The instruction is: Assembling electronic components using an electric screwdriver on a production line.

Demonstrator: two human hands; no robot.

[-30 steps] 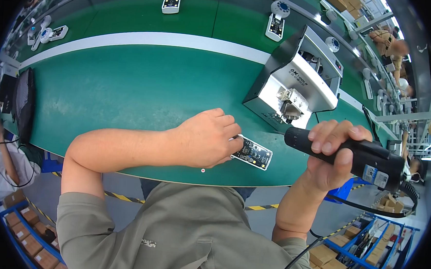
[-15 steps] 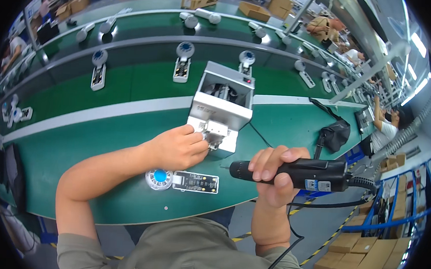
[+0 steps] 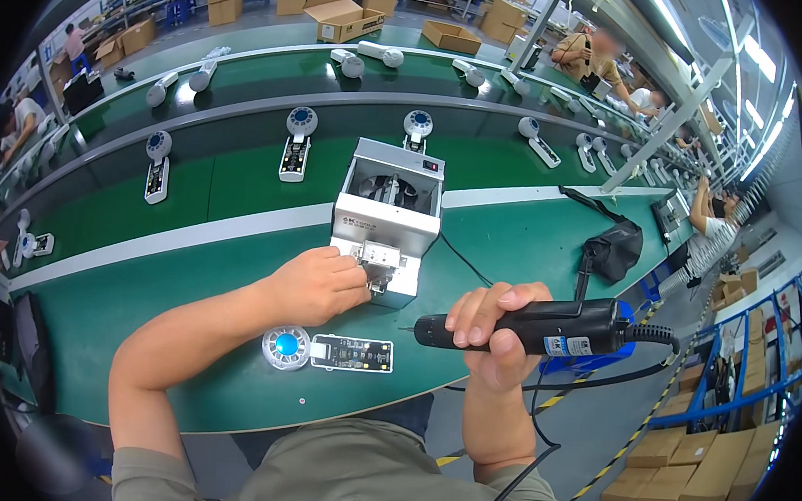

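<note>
My left hand is at the front of the grey screw feeder box, fingertips pinched close together at the little metal outlet where the screws come out; I cannot tell whether a screw is already between them, since the fingers hide that spot. My right hand is wrapped tight around the black electric screwdriver, held level above the green table with its thin bit pointing left toward the feeder and touching nothing. The piece I am working on, a white device with a round blue-centred head and an open body showing a dark circuit board, lies flat on the table just below my left hand and a little left of the driver tip, apart from both. As far as I can judge, the work sits at the fetching stage: the board is in place in its shell, the driver is ready in my grip, but no screw is on the board and the bit is not yet over it, so the driving itself is left to do. More of the same white devices lie on the belt beyond, untouched by me.
</note>
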